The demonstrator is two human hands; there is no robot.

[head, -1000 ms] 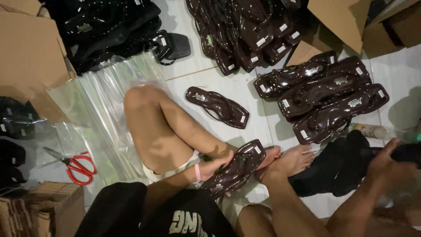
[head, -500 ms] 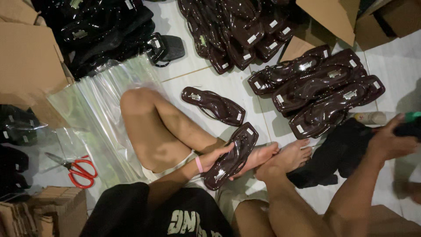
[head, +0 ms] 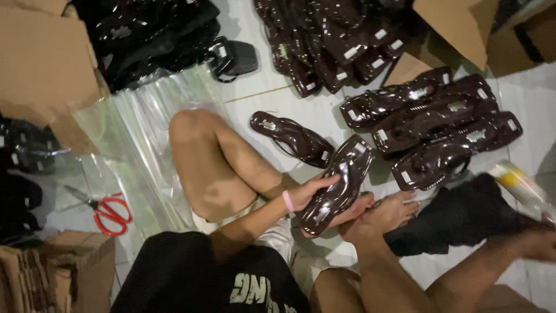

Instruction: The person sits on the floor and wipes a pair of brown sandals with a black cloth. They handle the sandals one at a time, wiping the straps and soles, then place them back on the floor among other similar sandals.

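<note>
Above the feet, left hand point(head: 307, 194) grips glossy sandal point(head: 339, 182), floor tiles point(head: 272, 101) beyond.

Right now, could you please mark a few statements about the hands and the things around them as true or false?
1. The left hand holds a glossy dark brown sandal. True.
2. The red-handled scissors lie on the floor at the left, away from both hands. True.
3. The right hand rests on the scissors. False: it reaches to the far right edge, beside a clear wrapped roll, and blur hides whether it grips anything.
4. A single sandal lies alone on the floor beyond the bent knee. True.
5. The clear plastic sheets cover the sandal pile at the right. False: they lie at the left, beside the knee.
</note>
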